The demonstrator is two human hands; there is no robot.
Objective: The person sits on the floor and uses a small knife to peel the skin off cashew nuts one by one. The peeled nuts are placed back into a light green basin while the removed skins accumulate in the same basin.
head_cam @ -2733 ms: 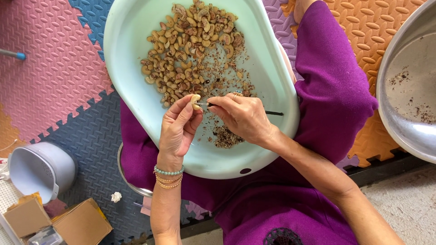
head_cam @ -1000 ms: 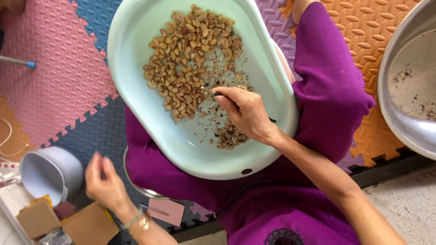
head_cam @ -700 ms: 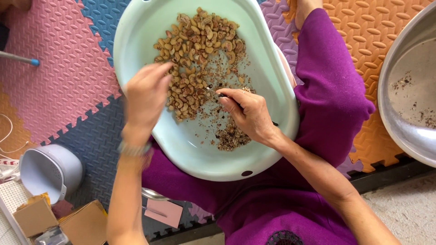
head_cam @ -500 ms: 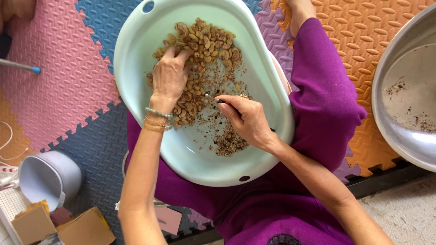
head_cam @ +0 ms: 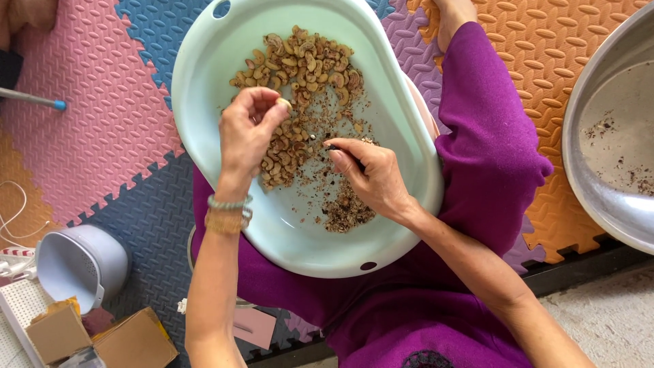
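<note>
Half a second back my left hand (head_cam: 248, 133) was buried in the pile of nuts (head_cam: 300, 82); now it has lifted to the pile's 8 o'clock edge, fingers pinched on a single pale nut (head_cam: 283, 103). Right hand (head_cam: 371, 174) has barely moved, fingers curled tight around a small dark tool (head_cam: 334, 148) just beside the pile at 5 o'clock. Nuts lie in the upper half of the pale green basin (head_cam: 225, 61) on my lap, with shell scraps (head_cam: 347, 211) heaped below them.
</note>
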